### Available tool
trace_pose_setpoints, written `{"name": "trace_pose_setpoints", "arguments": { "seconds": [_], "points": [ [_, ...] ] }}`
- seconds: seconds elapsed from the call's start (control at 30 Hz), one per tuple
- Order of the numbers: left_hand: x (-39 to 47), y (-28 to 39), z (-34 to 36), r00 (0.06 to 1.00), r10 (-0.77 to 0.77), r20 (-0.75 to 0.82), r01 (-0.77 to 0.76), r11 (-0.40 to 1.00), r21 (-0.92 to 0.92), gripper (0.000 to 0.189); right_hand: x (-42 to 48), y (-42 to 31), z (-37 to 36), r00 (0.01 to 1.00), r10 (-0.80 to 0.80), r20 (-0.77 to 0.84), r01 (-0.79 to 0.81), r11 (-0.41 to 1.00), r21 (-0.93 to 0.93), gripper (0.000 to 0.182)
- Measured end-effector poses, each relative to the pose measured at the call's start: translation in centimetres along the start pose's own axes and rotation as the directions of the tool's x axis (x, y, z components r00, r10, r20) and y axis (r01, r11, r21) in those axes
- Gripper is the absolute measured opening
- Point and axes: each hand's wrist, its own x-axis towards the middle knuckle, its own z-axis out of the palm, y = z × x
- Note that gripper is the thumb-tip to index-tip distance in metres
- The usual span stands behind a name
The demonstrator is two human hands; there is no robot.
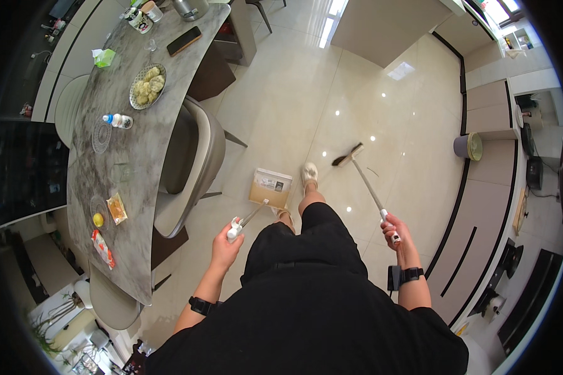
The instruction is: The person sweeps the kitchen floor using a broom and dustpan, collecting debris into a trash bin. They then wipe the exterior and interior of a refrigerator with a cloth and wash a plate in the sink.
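Observation:
My left hand [227,247] grips the white end of a long-handled dustpan [270,187], whose pan rests on the tiled floor by my left foot and bears a printed label. In my right hand [397,232] is the handle of a broom [368,183]. The broom's head [348,154], with dark bristles, is at the floor ahead and to the right of my forward shoe [310,173]. A thin dark strand [372,172] lies on the tiles just right of the broom head. Whether the pan holds any dirt, I cannot tell.
On the left stands a marble-patterned table [136,197] with a bowl of pale food [148,86], a bottle [118,121] and a phone [184,41]. A grey chair [192,164] juts out from it. Kitchen cabinets [485,197] line the right, with a small bin [468,146] mounted there.

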Motion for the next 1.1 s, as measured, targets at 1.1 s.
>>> {"name": "trace_pose_setpoints", "arguments": {
  "seconds": [1.1],
  "points": [
    [13.1, 23.4, 9.1, 0.97, -0.144, -0.195, 0.111, 0.979, -0.173, 0.042, 24.5, -27.7, 31.0, 0.92, 0.311, 0.237, -0.17, 0.864, -0.475, 0.018]
  ]
}}
